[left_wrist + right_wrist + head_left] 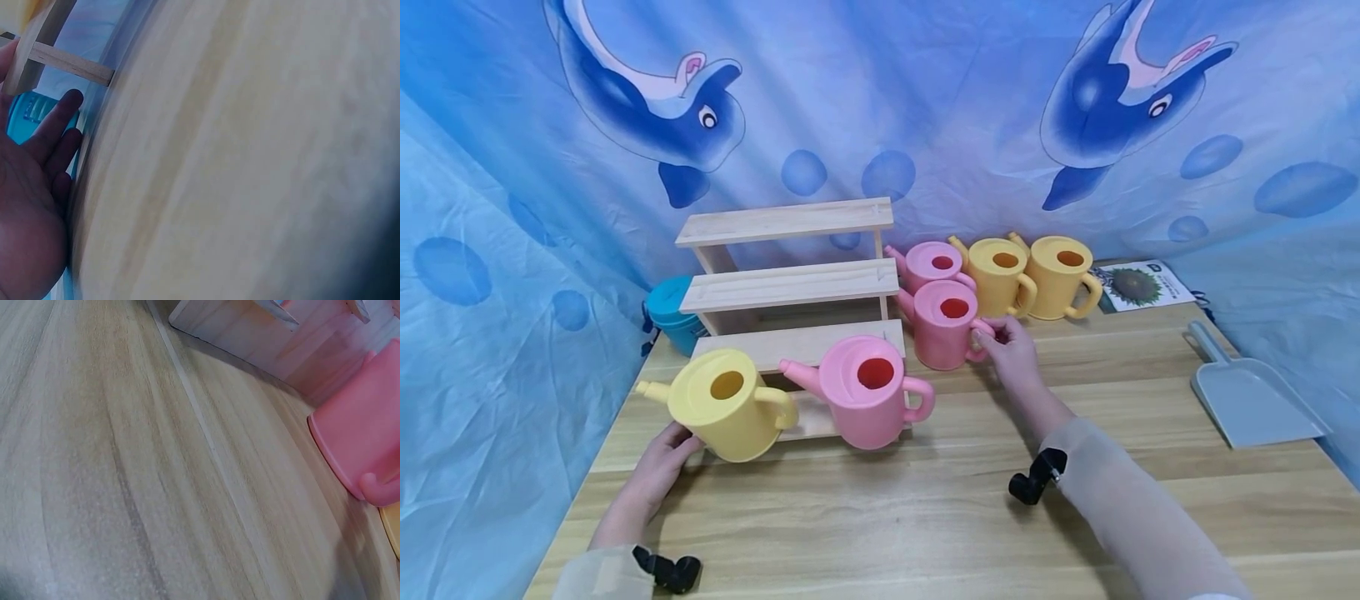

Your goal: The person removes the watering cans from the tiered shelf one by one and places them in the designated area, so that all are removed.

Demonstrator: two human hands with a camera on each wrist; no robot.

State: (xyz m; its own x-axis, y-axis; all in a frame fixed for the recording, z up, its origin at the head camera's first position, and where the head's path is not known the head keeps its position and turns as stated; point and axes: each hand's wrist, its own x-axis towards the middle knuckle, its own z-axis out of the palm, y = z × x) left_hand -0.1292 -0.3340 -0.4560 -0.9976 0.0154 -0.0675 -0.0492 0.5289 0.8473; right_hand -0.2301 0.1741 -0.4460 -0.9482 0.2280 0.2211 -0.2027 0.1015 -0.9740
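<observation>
My right hand (1011, 350) pinches the handle of a pink watering can (938, 346) on the table, right of the wooden tiered stand (790, 285). In the right wrist view the same pink can (362, 425) shows at the right edge, but the hand is out of sight. On the stand's lowest step are a yellow watering can (718, 417) and another pink watering can (865, 408), spouts to the left. My left hand (662, 467) is at the stand's left front end, just below the yellow can. The left wrist view shows its fingers (56, 128) extended beside the step.
Behind the held can stand a pink can (928, 254) and two yellow cans (988, 287). A seed packet (1142, 285) and a grey dustpan (1255, 400) lie to the right. A teal container (672, 308) is left of the stand. Blue dolphin curtains surround the table.
</observation>
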